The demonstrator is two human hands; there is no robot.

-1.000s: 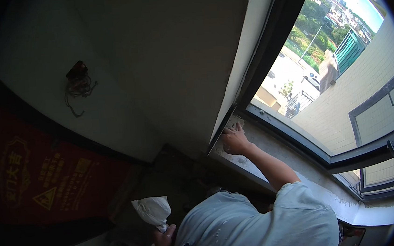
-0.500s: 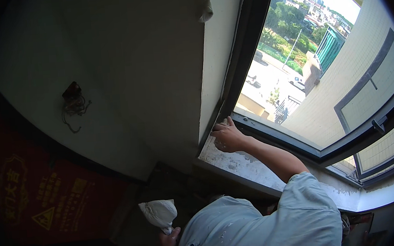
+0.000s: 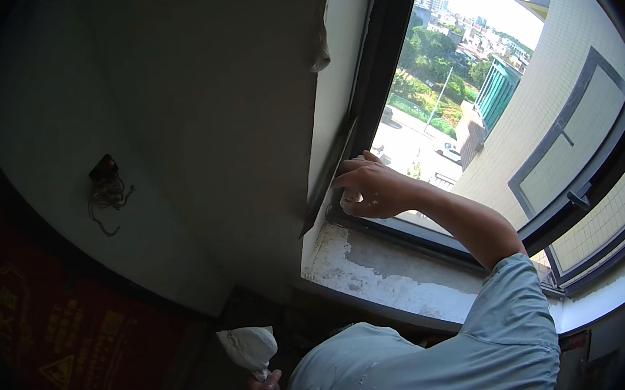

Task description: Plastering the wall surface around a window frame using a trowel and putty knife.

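My left hand [image 3: 264,386], low in the view beside the grey-blue shirt, is closed around the narrow lower end of a putty knife. White putty [image 3: 248,347] is heaped over its broad blade. My right arm reaches across to the window corner, where my right hand [image 3: 371,184] is bent with curled fingers, close to the dark window frame [image 3: 369,78]. A thin, dark, flat blade [image 3: 324,186] extends from beside these fingers along the wall's white edge strip [image 3: 325,112]. Its handle is hidden by the hand.
Below the window runs a rough sill [image 3: 379,282] with patchy white coating. An open window sash with a handle [image 3: 579,198] stands at the right. Loose wires hang from a wall box [image 3: 106,172]. A red printed covering [image 3: 80,341] is at lower left.
My right hand has risen from near the sill up along the window frame, and the dark blade now shows more. The view has shifted somewhat. My left hand keeps its hold on the putty knife.
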